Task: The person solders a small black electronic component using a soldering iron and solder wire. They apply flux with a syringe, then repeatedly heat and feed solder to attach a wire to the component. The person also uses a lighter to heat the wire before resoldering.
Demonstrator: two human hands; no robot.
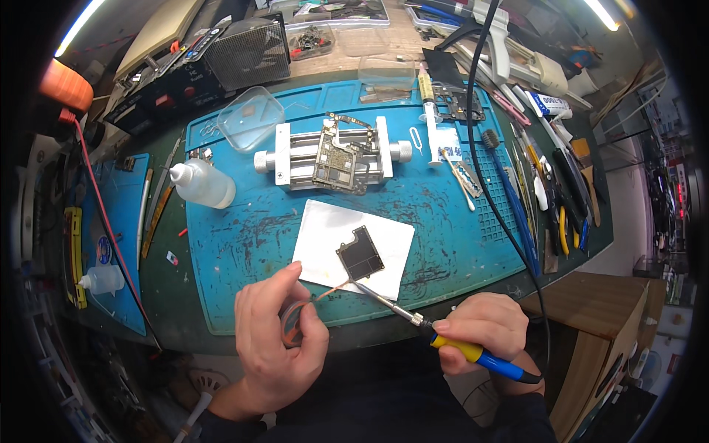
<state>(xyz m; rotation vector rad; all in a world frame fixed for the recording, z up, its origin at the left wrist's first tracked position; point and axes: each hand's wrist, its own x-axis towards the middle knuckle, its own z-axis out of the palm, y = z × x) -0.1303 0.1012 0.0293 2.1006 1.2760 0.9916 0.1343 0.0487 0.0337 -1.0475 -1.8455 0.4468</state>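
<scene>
My left hand is closed round a small spool of desoldering braid. A copper-coloured strip of the braid stretches from the spool to the lower corner of a small dark circuit board. That board lies on a folded white paper on the blue work mat. My right hand grips a soldering iron by its yellow and blue handle. The iron's tip meets the braid's end at the board's lower edge; whether it presses on the board itself is too small to tell.
Beyond the paper, a metal board holder carries a larger circuit board. A bottle stands left of it. A syringe and a cotton swab lie to the right. A black cable hangs across the right side, before several tools.
</scene>
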